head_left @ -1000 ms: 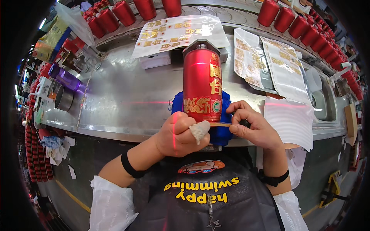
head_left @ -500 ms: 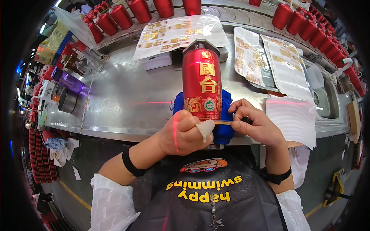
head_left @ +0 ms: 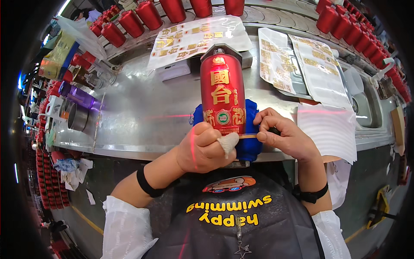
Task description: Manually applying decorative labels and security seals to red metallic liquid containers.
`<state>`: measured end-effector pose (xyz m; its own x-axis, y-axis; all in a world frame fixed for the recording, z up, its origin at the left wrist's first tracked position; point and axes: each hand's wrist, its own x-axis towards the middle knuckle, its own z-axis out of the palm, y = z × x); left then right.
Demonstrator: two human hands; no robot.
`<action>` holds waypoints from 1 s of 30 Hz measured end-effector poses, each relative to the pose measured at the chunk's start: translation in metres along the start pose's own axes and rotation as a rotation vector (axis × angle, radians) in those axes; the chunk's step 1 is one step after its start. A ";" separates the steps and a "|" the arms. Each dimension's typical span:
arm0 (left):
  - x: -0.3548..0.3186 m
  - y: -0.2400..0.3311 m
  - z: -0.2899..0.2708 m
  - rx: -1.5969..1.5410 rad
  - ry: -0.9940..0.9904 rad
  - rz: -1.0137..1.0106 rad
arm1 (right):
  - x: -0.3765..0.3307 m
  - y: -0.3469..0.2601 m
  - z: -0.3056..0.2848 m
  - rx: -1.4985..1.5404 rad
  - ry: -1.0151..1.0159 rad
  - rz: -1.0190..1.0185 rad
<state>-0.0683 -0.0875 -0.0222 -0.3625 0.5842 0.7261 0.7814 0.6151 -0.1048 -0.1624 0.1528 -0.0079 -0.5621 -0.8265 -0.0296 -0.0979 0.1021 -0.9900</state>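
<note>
A red bottle with gold characters and a round green seal lies with its base toward me on a blue cloth-covered support. Its far end meets a dark angular holder. A thin yellowish strip runs across the bottle near its base, between my two hands. My left hand is a closed fist at the base's left side, a pale finger cover on one finger; the strip's end there is hidden. Thumb and fingers of my right hand pinch the strip's other end. A small dark item shows among those fingers.
Behind the bottle lies a sheet of gold decals; more decal sheets lie at right beside a sink. Red bottles line the conveyor beyond. A purple bottle and metal pot stand left.
The bottle has turned about its length, its characters and seal shifting left. Both hands keep nearly the same place and grip. Red bottles on the conveyor have shifted along.
</note>
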 end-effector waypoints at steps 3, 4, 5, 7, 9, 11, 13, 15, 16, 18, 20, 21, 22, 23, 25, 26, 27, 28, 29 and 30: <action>-0.014 0.003 -0.002 -0.067 0.014 -0.094 | 0.001 -0.001 0.001 0.030 0.000 0.025; -0.017 0.005 -0.001 -0.070 0.011 -0.090 | 0.001 -0.001 0.001 0.034 0.005 0.024; -0.020 0.006 0.000 -0.040 0.023 -0.094 | 0.002 -0.001 0.001 0.036 0.005 0.020; -0.018 0.006 0.001 -0.002 0.038 -0.104 | 0.003 0.001 0.000 0.034 -0.003 0.015; -0.010 0.004 0.003 0.021 0.060 -0.055 | 0.002 0.006 -0.002 -0.006 -0.006 -0.008; -0.006 0.002 0.000 0.019 0.023 -0.032 | 0.003 0.004 -0.001 0.018 -0.012 0.004; -0.004 0.002 0.001 0.011 -0.012 -0.007 | 0.003 0.004 0.000 0.042 -0.013 0.019; 0.000 -0.001 0.004 0.019 -0.005 0.029 | 0.003 0.005 0.001 0.010 0.016 -0.052; -0.001 -0.001 0.002 0.018 -0.007 0.033 | 0.003 0.003 0.001 0.012 0.020 -0.054; -0.003 0.000 -0.004 -0.028 -0.009 -0.012 | 0.002 -0.001 0.001 0.050 0.015 -0.007; -0.006 0.006 -0.003 -0.027 0.000 -0.074 | 0.003 0.000 0.000 0.046 0.017 -0.012; -0.008 0.009 -0.004 -0.015 0.010 -0.148 | 0.003 0.002 0.000 0.040 0.003 -0.016; -0.008 0.010 -0.004 -0.014 0.007 -0.149 | 0.004 0.004 0.000 0.043 0.001 -0.017; -0.009 0.010 -0.004 0.025 0.000 -0.133 | 0.005 0.006 0.000 0.035 -0.002 -0.023; -0.005 0.008 -0.005 0.065 -0.003 -0.120 | 0.004 0.007 -0.002 0.024 -0.008 -0.028; -0.002 0.005 -0.004 0.049 -0.010 -0.062 | 0.003 0.007 -0.002 0.013 -0.006 -0.029; 0.000 0.002 -0.004 0.034 -0.021 -0.004 | 0.003 0.008 -0.002 0.006 -0.006 -0.033; -0.001 0.001 -0.004 0.037 -0.024 -0.007 | 0.004 0.007 -0.002 0.008 -0.010 -0.034; -0.001 0.000 -0.003 0.012 -0.012 0.007 | 0.004 0.006 -0.001 0.016 -0.011 -0.020; -0.001 -0.001 -0.002 -0.020 0.002 0.027 | 0.003 0.005 -0.002 0.023 -0.003 -0.004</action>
<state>-0.0680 -0.0898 -0.0219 -0.3402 0.5995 0.7245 0.8009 0.5884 -0.1109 -0.1659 0.1520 -0.0125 -0.5594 -0.8285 -0.0260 -0.0812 0.0860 -0.9930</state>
